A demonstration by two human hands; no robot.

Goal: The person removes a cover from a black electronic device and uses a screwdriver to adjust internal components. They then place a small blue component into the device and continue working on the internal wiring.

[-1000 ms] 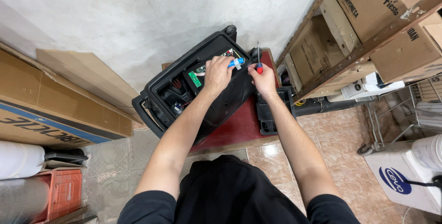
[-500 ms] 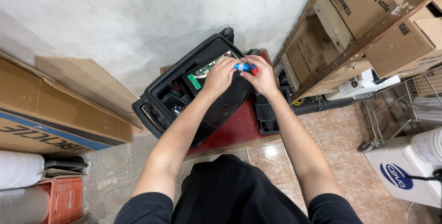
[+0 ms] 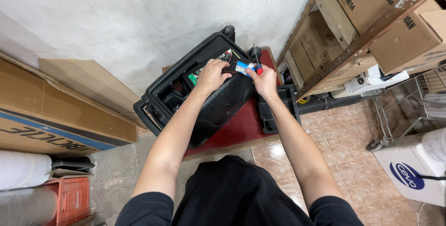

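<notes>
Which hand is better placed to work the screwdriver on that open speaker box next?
Probably the right hand: it already grips the red-handled screwdriver, tip upward, beside the small blue part. The left hand rests over the open black speaker box, steadying.

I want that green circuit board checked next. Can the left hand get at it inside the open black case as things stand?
Probably yes. The left hand already rests at the opening of the black case, right beside the green circuit board, with nothing covering it. The right hand holds a screwdriver off to the side.
</notes>
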